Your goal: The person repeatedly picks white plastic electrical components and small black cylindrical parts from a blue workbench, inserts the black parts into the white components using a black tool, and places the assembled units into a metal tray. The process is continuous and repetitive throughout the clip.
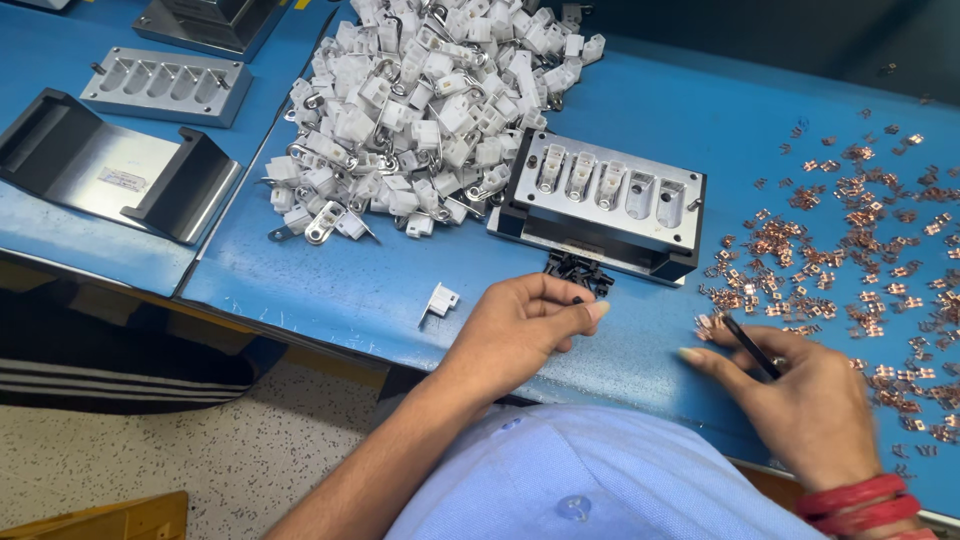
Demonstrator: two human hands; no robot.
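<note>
Pinching a small black plastic piece (578,299), the left hand (520,325) hovers just before the grey metal fixture block (600,200) on the blue table (700,120). The right hand (800,395) grips slim black tweezers (750,347) by scattered copper clips (850,250). A white connector heap (420,110) lies behind.

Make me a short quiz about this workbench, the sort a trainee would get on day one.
1. True or false: the pile of white plastic parts lies on the far side of the metal fixture block from the scattered copper pieces.
2. Which hand holds the thin black tool? A) left hand B) right hand C) neither
3. Fill in: the left hand pinches a small ____ part, just in front of the little heap of black parts.

Key: 1 true. 2 B, the right hand. 3 black.
</note>
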